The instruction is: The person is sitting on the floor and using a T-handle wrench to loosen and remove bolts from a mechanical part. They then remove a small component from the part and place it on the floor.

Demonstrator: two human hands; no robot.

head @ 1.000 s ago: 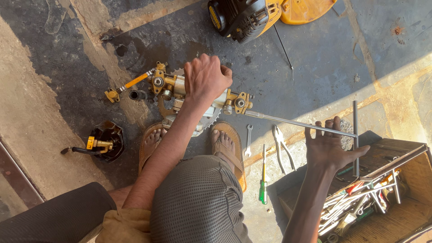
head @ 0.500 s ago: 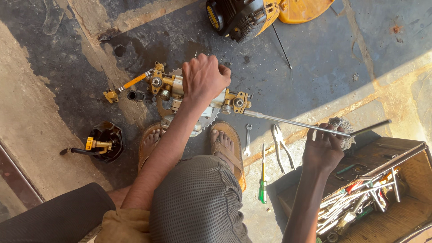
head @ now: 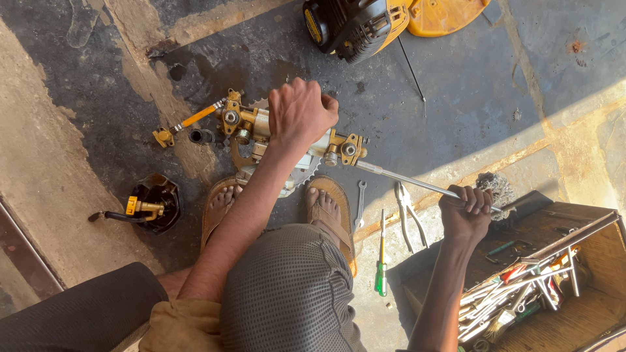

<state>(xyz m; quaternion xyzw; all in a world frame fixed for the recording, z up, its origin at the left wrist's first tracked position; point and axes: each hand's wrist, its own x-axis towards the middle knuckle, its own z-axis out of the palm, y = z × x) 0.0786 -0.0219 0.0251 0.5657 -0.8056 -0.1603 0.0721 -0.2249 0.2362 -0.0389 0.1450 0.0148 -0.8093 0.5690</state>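
A stained concrete floor (head: 495,85), dark with oil and half in shadow, fills the view, and a yellow metal gear assembly (head: 261,130) lies on it just ahead of two sandalled feet. The left hand (head: 301,112) rests on top of that assembly with its fingers curled down over the housing, hiding the middle of it, so the toothed disc (head: 301,177) beneath shows only as a few teeth at the edge. A long metal rod (head: 404,180) runs out from the assembly toward the wooden toolbox (head: 554,228); the right hand (head: 464,210) is closed tight around its far end, covering it, with a wad of grey rag (head: 499,188) just behind the knuckles. Beside the rod lie a spanner (head: 359,202), pliers (head: 405,208) and a green-handled screwdriver (head: 381,267). An engine housing (head: 355,23), beyond the assembly, is cut off by the top edge. A second ago the right hand was spread open over the toolbox; half a second ago it had closed on the rod.
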